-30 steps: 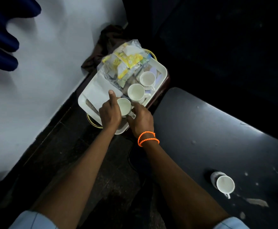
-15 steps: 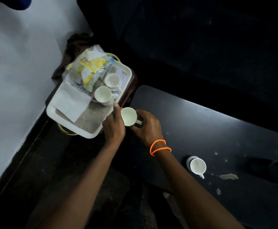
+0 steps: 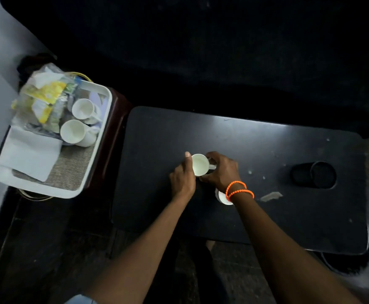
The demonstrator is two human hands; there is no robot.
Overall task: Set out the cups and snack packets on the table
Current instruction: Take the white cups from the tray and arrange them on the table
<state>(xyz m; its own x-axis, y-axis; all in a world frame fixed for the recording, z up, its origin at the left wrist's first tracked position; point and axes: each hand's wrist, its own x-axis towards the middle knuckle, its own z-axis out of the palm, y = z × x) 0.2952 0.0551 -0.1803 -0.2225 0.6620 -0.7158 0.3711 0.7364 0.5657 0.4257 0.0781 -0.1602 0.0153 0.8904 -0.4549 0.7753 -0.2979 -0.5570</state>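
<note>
- While both hands meet over the middle of the black table (image 3: 267, 150), a white cup (image 3: 200, 165) sits between them, mouth up.
- The left hand (image 3: 182, 179) wraps its fingers against the cup's 9 o'clock side; the right hand (image 3: 219, 171), with orange bead bracelets (image 3: 239, 190) on its wrist, grips the 3 o'clock side.
- A second white cup (image 3: 224, 197) stands on the table at 5 o'clock of the held one, partly hidden by the right wrist.
- At 10 o'clock, a white tray (image 3: 96, 159) holds two more cups (image 3: 75, 131) and a bag of snack packets (image 3: 44, 97).
</note>
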